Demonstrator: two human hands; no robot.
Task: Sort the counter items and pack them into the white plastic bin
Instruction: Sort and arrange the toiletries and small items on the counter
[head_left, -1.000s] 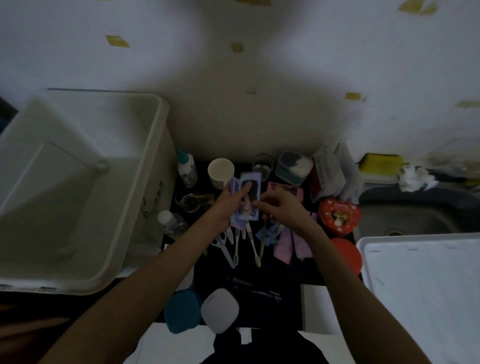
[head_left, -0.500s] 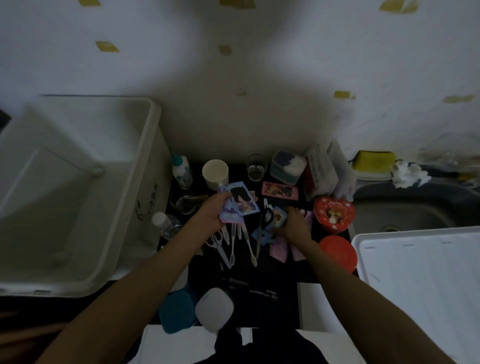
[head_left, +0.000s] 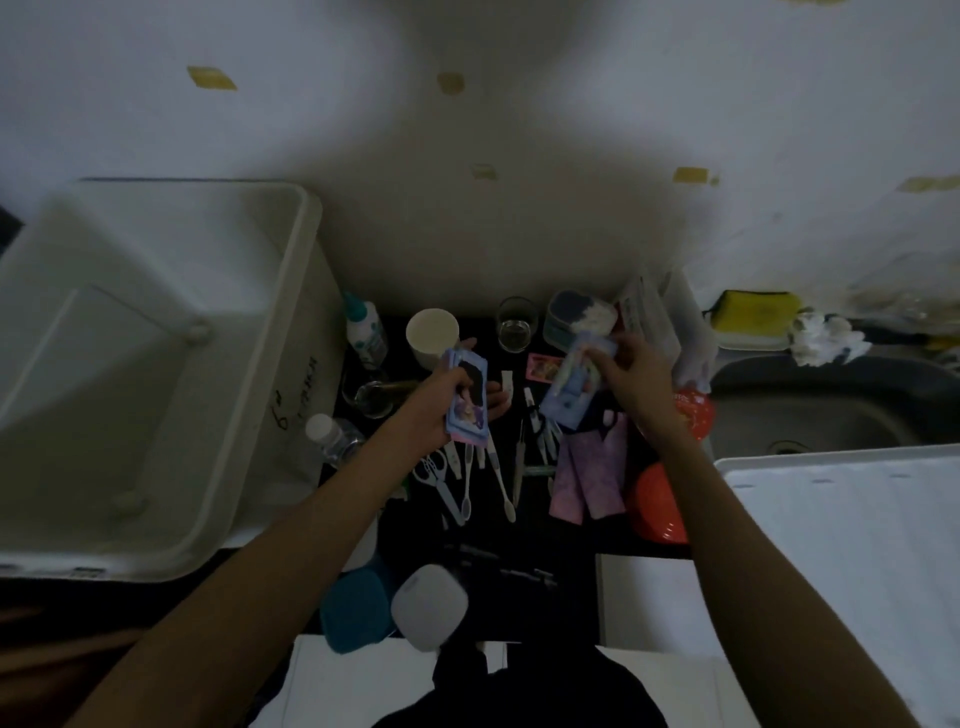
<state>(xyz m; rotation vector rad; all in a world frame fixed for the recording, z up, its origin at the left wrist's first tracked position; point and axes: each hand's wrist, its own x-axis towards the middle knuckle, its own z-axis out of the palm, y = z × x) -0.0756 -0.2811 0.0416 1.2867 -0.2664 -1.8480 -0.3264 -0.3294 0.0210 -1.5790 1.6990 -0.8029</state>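
The white plastic bin stands at the left, open, with nothing visible inside. My left hand grips a stack of picture cards above the dark counter. My right hand holds up another pale blue card packet to the right of the stack. Under them lie toothbrushes, small scissors and pink packets. A pink card lies flat farther back.
Along the wall stand a dropper bottle, a paper cup, a glass, a cotton-pad box and a carton. A red heart tin, orange lid, sink and white tray are right. Blue and white pods sit near me.
My right hand picked a card packet up from the counter and raised it to the right. My left hand still holds its stack, turned more upright.
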